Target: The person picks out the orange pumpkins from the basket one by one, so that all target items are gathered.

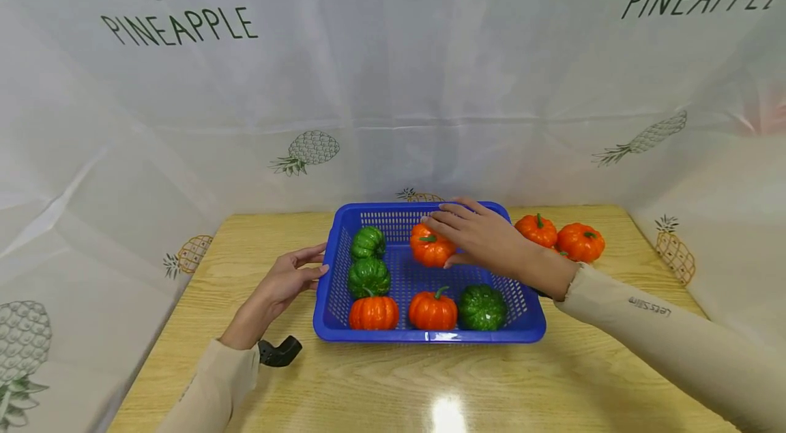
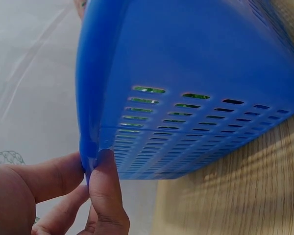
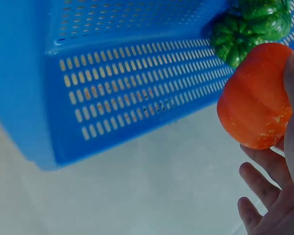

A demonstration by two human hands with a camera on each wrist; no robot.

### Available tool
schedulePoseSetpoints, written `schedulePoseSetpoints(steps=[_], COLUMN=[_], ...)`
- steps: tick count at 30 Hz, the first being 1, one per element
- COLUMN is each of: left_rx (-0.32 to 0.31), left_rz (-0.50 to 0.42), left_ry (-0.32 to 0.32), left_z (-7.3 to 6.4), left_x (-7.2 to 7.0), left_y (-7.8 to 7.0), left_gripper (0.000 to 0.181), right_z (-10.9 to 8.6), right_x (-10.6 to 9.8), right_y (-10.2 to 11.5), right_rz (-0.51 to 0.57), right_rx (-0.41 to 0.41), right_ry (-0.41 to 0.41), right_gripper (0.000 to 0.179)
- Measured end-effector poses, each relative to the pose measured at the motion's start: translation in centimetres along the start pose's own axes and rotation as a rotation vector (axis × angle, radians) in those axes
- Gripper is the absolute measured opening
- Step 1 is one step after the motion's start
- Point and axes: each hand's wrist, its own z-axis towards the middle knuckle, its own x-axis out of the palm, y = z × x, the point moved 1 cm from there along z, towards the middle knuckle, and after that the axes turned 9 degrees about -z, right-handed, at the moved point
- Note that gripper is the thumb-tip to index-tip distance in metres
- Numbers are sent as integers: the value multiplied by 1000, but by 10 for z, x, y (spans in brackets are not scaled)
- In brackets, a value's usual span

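We've got the R hand [image 1: 485,235] gripping an orange pumpkin [image 1: 432,252], thumb one side, fingers across the other, over the far half of the basket [image 1: 381,335]; can't tell clearance to its floor. L hand [image 1: 291,276] pinches the basket's left rim, thumb vs. fingers. Inside we see 2 green pumpkins [image 1: 368,276] down the left side, 2 orange ones [image 1: 432,311] along the near wall & a green one [image 1: 482,307] near right. Spare orange ones [image 1: 580,243] sit on the counter [image 1: 368,385] to the right, one mostly hidden. Handling: glossy skin w/ pale flecks reads to us as painted foam/plastic, so prob. light, fairly stiff, bit slippery; coating may chip if scraped. Best hold IMO: thumb & fingers opposed across the ribbed sides at max width, light squeeze, not by the stem [image 1: 428,239], which looks thin & might snap. Basket looks like thin moulded plastic, prob. light w/ some wall flex; rim's the place to grab, & steadying it helps since it could slide on the smooth top.
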Motion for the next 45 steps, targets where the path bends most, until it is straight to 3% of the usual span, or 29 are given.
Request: schedulePoseSetpoints(steps=[14,20,31,45], left_rx=[-8,-5,-4,-13], left_rz=[0,2,4,14], left_ry=[9,16,20,13], left_z=[1,1,3,2], left_x=[0,-1,-2,0], left_y=[-1,-2,0,-1], left_gripper=[58,58,58,58], right_z=[-50,-66,-97,-150], right_x=[-7,-5,1,5], right_y=[-17,-22,-31,-38], right_rz=[97,109,84,125], right_rx=[78,128,189,332], right_ry=[-126,-192,-305,-283], right_gripper=[78,87,84,85])
